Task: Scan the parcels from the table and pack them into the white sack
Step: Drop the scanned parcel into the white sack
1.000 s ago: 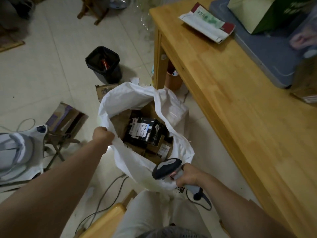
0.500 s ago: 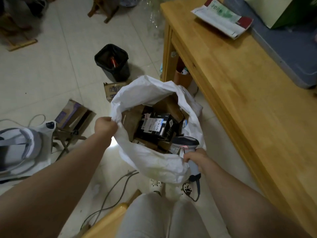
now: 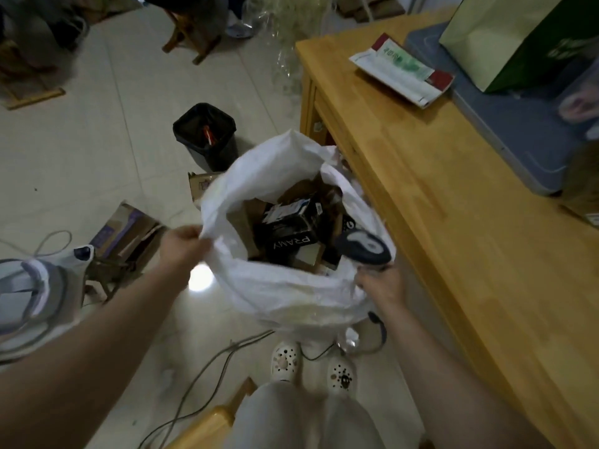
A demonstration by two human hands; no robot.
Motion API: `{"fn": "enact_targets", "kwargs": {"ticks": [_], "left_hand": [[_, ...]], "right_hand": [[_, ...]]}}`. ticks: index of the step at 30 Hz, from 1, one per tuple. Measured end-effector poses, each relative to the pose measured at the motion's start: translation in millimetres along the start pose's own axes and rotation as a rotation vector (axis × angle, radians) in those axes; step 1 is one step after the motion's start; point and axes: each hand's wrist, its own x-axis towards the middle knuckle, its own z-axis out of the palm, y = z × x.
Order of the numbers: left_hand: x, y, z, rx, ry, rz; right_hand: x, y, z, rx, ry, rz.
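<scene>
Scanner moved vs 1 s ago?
Yes. The scanner has shifted toward the wooden table, its head now over the right rim of the white sack.

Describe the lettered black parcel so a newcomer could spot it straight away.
Start at the white sack, open beside the wooden table. Among the brown cartons inside lies a black box; it alone bears large pale letters, PRAMY, seen upside down.

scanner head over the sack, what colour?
The scanner is dark navy with a light grey patch on top, seen in the head view.
</scene>
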Motion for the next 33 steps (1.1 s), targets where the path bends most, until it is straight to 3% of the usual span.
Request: {"fn": "enact_targets", "kwargs": {"ticks": [3,9,12,17,25,30,33], "left_hand": [[-5,-34,16,0.047,-0.032,-0.076],[31,18,7,-0.151,0.054,-0.037],[28,12,-2,-0.163,0.062,-0.012],[-4,-37,16,-0.032,0.003,-0.11],[-1,-57,16,-0.172,-0.024,-0.333],[-3,-61,22,0.079,0.061,-0.401],[-9,-47,30,0.362,0.117,-0.241]], "right_hand": [[9,23,7,-0.106,-0.046,0.165],[30,-46,1,0.085,0.072,-0.115],[29,-41,-8,0.185,0.112,-0.205],[24,27,0,-0.155,-0.052,0.075],[23,43,-6,-0.178,-0.124,0.126],[20,49,-12,-0.287,-0.17,0.094],[12,50,-18,-0.357,-0.136,0.025]]}}
